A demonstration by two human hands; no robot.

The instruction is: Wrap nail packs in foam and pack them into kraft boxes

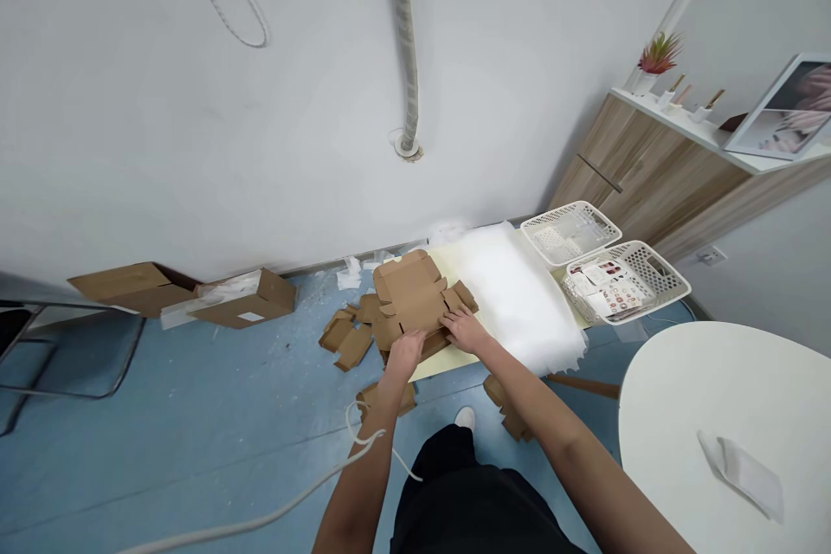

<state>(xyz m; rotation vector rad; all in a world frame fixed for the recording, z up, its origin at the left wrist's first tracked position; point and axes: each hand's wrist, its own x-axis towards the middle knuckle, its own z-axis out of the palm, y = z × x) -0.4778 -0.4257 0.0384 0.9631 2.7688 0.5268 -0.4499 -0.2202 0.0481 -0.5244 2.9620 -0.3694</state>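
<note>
Kraft cardboard mailer blank on pale yellow board, far of both hands: light, stiff, flaps springy at creases; best held by near edges. Left hand, right hand: fingers spread on card, unclenched.

Bright diffuse indoor light; soft shadow under cardboard box; wide-angle stretching at frame edges.

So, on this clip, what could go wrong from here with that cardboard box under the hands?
The unfolded cardboard box under the left hand and right hand sits at the edge of the cream board and could slide off. The white cable by the left forearm could snag. Loose cardboard pieces could get trodden on.
</note>
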